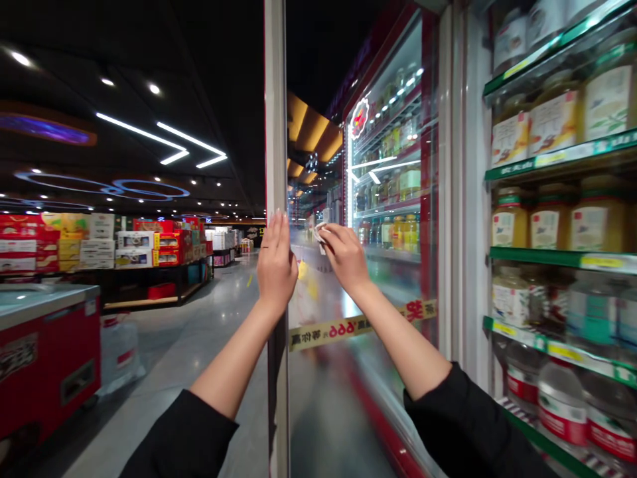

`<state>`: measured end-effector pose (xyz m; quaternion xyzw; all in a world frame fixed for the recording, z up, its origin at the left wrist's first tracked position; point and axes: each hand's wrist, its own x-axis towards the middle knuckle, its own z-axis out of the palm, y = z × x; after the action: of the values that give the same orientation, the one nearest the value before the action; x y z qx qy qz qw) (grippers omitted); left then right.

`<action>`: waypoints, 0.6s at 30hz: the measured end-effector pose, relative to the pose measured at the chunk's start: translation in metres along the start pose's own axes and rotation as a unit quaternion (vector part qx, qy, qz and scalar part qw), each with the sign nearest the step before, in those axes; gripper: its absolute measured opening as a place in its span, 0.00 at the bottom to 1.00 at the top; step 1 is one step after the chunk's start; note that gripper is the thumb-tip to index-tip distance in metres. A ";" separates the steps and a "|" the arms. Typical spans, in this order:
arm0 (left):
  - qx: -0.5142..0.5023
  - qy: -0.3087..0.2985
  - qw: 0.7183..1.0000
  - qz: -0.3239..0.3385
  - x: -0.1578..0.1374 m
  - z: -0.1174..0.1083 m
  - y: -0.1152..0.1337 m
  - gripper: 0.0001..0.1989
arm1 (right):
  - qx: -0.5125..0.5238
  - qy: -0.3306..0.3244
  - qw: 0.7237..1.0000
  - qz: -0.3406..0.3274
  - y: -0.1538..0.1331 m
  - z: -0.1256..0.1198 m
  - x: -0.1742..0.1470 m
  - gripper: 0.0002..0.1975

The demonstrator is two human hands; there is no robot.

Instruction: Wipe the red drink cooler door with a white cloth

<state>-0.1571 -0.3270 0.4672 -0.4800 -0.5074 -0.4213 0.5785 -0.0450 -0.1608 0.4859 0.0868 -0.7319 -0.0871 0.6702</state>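
Observation:
A glass door (318, 385) with a pale upright frame (277, 99) stands swung open in front of me. My left hand (276, 265) rests along that frame, fingers stretched out and nothing held. Close to the inner side of the glass, my right hand (346, 259) pinches a small crumpled white tissue (319, 232); the fingers hide part of it. Whether the tissue touches the glass I cannot tell. Below the hands, a yellowish printed strip (311, 336) crosses the door, its lettering reversed.
At the right, green-edged shelves (562, 255) carry jars (508, 219) and large bottles (562, 398). Through or in the glass shows a lit drinks cooler (391, 159). To the left are a red chest freezer (44, 372), wrapped water bottles (119, 352) and stacked boxes (134, 249) beside a grey aisle (213, 332).

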 end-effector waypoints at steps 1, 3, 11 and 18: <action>0.003 0.000 1.000 -0.002 -0.002 0.000 0.001 0.50 | 0.011 -0.010 1.000 -0.015 -0.001 -0.001 -0.004 0.17; 0.009 0.003 1.000 -0.005 -0.007 0.000 0.004 0.50 | 0.022 -0.012 0.999 -0.025 0.000 -0.002 -0.007 0.17; 0.034 0.036 0.998 -0.036 -0.026 0.001 0.010 0.49 | 0.078 0.077 0.994 0.017 -0.028 0.040 0.060 0.17; 0.011 0.032 0.998 -0.056 -0.030 -0.002 0.009 0.47 | 0.100 0.024 0.994 -0.032 -0.026 0.028 0.036 0.15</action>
<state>-0.1515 -0.3267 0.4364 -0.4306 -0.5189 -0.4630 0.5752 -0.0758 -0.1944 0.5121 0.1790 -0.7178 -0.0326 0.6720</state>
